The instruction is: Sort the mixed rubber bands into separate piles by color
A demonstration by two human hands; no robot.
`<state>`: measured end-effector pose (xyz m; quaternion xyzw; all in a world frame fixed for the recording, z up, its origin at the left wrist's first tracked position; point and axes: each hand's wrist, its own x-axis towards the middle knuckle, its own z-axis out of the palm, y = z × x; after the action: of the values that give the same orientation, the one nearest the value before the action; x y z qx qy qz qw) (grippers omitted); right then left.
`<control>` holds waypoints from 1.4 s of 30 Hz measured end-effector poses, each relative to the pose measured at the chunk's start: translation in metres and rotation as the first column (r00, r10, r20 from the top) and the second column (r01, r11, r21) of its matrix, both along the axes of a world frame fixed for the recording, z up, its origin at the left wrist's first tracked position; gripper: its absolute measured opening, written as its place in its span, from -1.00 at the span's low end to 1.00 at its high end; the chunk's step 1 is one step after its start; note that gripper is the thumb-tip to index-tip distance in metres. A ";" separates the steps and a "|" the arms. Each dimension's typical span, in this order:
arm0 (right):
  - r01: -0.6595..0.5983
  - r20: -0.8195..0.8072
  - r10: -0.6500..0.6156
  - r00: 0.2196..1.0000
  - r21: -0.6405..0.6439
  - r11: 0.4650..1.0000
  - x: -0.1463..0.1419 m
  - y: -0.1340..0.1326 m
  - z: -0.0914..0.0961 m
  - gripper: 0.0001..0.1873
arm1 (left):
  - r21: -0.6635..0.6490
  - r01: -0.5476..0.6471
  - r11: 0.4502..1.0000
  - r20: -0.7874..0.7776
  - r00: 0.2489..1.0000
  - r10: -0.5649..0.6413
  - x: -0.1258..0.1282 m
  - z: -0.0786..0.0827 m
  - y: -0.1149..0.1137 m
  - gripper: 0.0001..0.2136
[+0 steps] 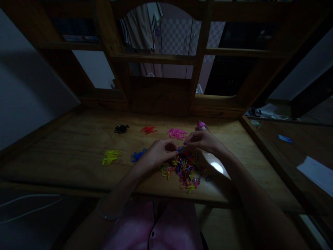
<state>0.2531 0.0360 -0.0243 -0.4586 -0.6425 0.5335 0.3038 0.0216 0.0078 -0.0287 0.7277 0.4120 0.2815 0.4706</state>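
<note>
A mixed heap of coloured paper clips [183,168] lies on the wooden desk in front of me. Over its far edge my left hand [162,151] pinches a blue paper clip [179,149] between thumb and fingertips. My right hand [201,140] is closed just beside it, with a bit of blue at its fingertips, apparently a blue clip too. Partly behind my left hand is a pile of blue clips [137,155]. Other single-colour piles lie around: yellow clips [110,157], black clips [121,129], red clips [149,130] and pink clips [177,133].
A pink-capped object [201,125] stands behind my right hand. The desk's shelf frame [158,59] rises at the back, with drawers below it. To the right, a lower surface holds a paper sheet [316,173] and a small blue card-like item [284,139].
</note>
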 end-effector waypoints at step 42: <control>-0.247 0.206 0.175 0.963 0.409 0.879 -0.015 -0.022 0.018 -0.88 | -0.713 0.234 0.661 0.616 0.660 0.431 -0.004 0.025 -0.032 -0.77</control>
<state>0.2379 0.0140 -0.0068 -0.3490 -0.8132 0.3691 0.2840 0.0181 -0.0245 -0.0036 0.2613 0.3024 0.3868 0.8311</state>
